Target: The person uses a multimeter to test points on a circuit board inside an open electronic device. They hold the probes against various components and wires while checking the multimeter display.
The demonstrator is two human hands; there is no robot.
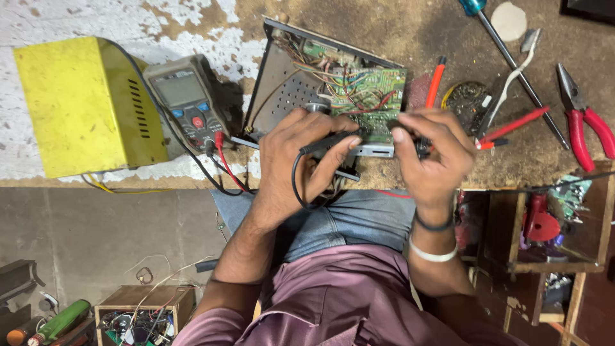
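Green board: circuit board (375, 96) lay in an open metal chassis (282, 83), tilted at the edge of the worn brown surface (397, 25), under both hands.
Left hand (291, 160): curled around a black probe (330, 141) with its lead looping down toward the lap; tip aimed at the board's near edge.
Right hand (432, 157): closed on a second probe, mostly hidden behind the fingers, just beside the board's right corner.
Meter: grey multimeter (189, 102) sat left of the chassis, red and black leads plugged in at its lower end.
Yellow box: metal case (83, 106) stood touching the meter's left side.
Tools at right: red-handled pliers (586, 125), blue-handled screwdriver (509, 61), red pen-like tool (435, 80), well apart from the hands.
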